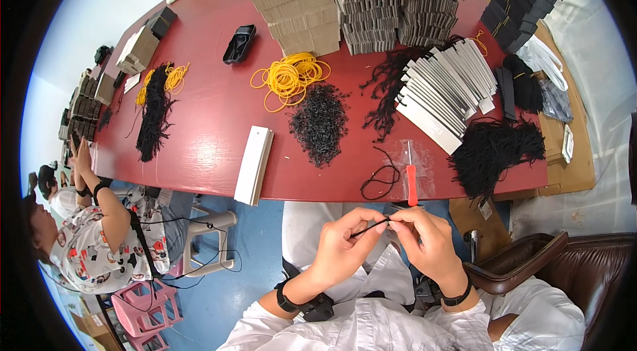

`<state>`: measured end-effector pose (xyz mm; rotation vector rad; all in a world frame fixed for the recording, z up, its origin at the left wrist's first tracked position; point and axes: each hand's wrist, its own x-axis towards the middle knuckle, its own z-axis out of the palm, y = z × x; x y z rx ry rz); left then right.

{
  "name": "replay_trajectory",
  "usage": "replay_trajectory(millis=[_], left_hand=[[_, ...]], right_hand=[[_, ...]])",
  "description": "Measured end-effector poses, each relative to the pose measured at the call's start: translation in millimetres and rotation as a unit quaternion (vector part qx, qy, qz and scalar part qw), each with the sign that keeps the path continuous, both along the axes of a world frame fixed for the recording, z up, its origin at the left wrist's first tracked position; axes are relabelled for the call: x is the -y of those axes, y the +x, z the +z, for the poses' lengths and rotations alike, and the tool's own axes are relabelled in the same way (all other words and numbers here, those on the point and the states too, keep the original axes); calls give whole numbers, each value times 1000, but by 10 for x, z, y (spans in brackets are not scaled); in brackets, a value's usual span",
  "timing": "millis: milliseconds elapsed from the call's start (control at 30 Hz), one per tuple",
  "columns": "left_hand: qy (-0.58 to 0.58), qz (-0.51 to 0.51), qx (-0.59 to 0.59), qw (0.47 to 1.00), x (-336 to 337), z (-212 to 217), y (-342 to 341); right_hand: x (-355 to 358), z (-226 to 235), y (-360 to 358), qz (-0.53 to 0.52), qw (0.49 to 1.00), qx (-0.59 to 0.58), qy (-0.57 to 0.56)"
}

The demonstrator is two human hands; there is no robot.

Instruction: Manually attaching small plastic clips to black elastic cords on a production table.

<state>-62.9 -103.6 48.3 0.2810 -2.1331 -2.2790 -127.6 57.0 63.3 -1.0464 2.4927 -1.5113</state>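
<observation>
Black cord (369,227), thin and short, pinched between both hands above the lap, just off the near edge of the counter (199,158). Red and broad, that counter, spread with supplies. At the far side, a tall stack of brown card (292,6) and, just beside it, grey bundles (370,2) piled in tiers. Nearer, toward the right, pale card strips (441,89) fanned out, with a thick heap of black cords (497,155) at their near side. Right hand (428,238): closed at thumb and index finger, apparently on the cord's upper end. Left hand (342,245): gripping the cord's slanting length, fingertips close to those of the right. Toward the middle, a tangle of yellow bands (292,75) beside a mound of small black pieces (318,122). Near the edge, a red-handled tool (411,182) and a loose black loop (380,182), just apart. Step in hand, by the look of it: fingertip work at the cord's end. Knot, fold or fitting there: too small to tell. Probably calls next for a steady left pinch and fine, small adjustments from the right.
</observation>
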Motion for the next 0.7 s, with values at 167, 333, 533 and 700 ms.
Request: replay_trajectory(millis=[167,333,533,700], left_hand=[[-108,45,-49,992,-84,-69,-3],[-292,75,-79,950,-101,-68,-6],[-276,77,-210,935,-14,-63,-78],[-237,10,-123,964,44,109,-39]], right_hand=[[58,-117,32,-40,982,-168,76],[62,-85,27,-32,984,-146,93],[-2,-8,-3,20,998,-6,67],[-34,4,-32,20,998,34,57]])
